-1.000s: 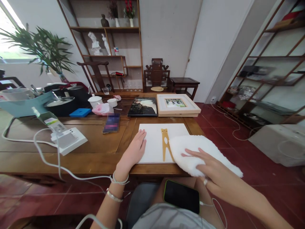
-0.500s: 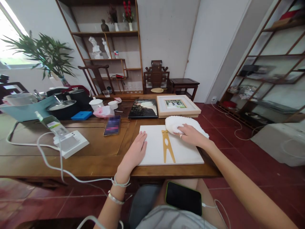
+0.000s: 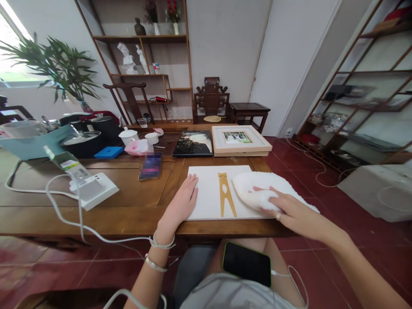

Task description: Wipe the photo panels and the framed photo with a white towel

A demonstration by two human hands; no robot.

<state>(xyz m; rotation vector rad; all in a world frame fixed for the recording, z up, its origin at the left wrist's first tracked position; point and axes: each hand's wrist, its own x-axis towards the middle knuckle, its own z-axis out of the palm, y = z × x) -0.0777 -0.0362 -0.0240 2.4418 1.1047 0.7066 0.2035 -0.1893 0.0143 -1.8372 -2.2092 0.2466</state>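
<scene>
A flat white board (image 3: 206, 193) lies near the front edge of the wooden table. On its middle rests a gold-coloured cut-out (image 3: 223, 201) with a cat-like head, an oval hole and two long legs. My left hand (image 3: 184, 198) lies flat over the board's left edge, fingers stretched out. With bent fingers, my right hand (image 3: 283, 208) grips a fluffy white towel (image 3: 267, 182) at the board's right side. The towel covers that part of the board and hangs past it to the right. Some right fingertips are hidden in its folds.
Behind the board lie a dark picture panel (image 3: 192, 143) and a pale-framed picture (image 3: 241, 143). To the left are a phone (image 3: 150, 166), an open white box (image 3: 99, 191) and a looping white cable (image 3: 96, 229). A black phone (image 3: 247, 263) rests on my lap.
My right hand has pulled the towel toward me and to the right, off the board's far right corner. My left hand stays on the board's left edge.
</scene>
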